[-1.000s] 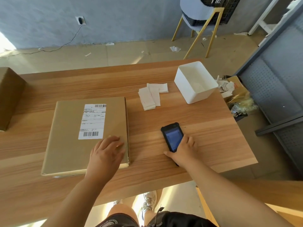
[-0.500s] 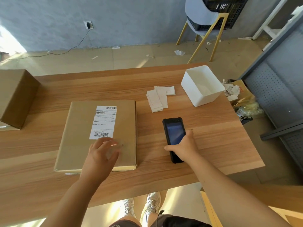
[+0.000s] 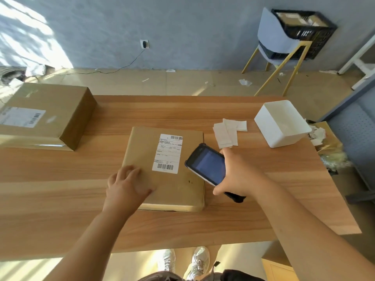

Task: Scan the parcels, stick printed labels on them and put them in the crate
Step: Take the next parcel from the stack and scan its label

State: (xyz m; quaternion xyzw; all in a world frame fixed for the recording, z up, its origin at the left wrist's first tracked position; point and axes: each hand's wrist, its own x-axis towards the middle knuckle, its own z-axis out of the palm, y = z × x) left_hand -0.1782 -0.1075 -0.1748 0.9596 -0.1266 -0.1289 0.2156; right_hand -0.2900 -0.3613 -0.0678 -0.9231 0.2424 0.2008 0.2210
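Step in hand, as we read it: scanning. Our right hand [image 3: 239,175] grips the scanner [image 3: 207,165], fingers wrapped round its body. The screen is lit and faces up. The scanner's front end is tilted over the right edge of the flat parcel [image 3: 142,151], toward the shipping label [image 3: 168,153]. Our left hand [image 3: 127,185] lies with fingers spread flat on the parcel's near-left corner, pressing down and grasping nothing.

Parcel: flat brown cardboard, roughly square, lying near the middle of the table [image 3: 60,179]. It carries 1 white shipping label, right of centre, with 2 barcodes, 1 at the top and 1 at the bottom. The surface is smooth, with a small dark mark near the right edge. We see no 2nd sticker on it.

Next move, in our judgement: line the scanner's front with 1 barcode and hold it level until it reads. After that, take 1 of the printed labels [image 3: 227,131] lying just beyond the parcel's far-right corner. The crate [image 3: 304,31] sits on a chair [image 3: 274,41] well apart, beyond the table, with boxes already inside. A 2nd parcel [image 3: 46,116] waits at the table's far left.
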